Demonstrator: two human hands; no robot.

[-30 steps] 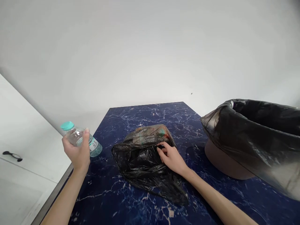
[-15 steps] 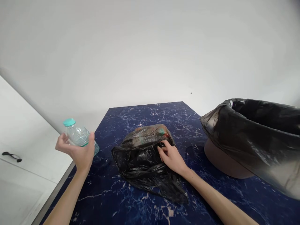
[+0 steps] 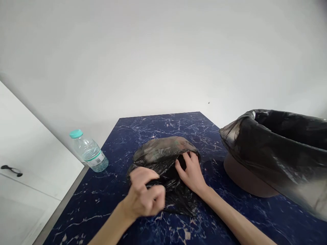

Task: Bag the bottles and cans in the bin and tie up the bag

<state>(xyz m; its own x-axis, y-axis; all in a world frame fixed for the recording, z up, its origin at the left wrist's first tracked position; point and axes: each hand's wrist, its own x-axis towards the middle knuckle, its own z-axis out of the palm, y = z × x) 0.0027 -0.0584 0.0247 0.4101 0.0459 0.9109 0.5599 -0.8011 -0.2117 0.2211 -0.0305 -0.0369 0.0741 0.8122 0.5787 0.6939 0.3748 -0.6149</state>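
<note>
A black plastic bag (image 3: 163, 153) lies crumpled on the blue marbled table, its mouth toward me. Blurred coloured contents show faintly through its thin film. My right hand (image 3: 191, 173) grips the bag at its mouth, with fingertips partly hidden under the upper edge. Over the bag's near left side is my left hand (image 3: 145, 194), smeared a little by motion; its fingers are curled but apart, with nothing visible between them. A clear plastic bottle (image 3: 89, 151) with a turquoise cap stands upright at the table's left edge, away from both hands.
On the right stands a brownish bin (image 3: 247, 177) lined with a large black bin bag (image 3: 276, 149), its mouth wide. The blue table (image 3: 163, 124) reaches back to a white wall. White cabinet fronts (image 3: 28, 149) with a dark handle are at left.
My left hand has let go of the bottle and moved right to the bag. The bottle stays at the table edge. My right hand has shifted slightly right, and the bag's mouth has changed shape.
</note>
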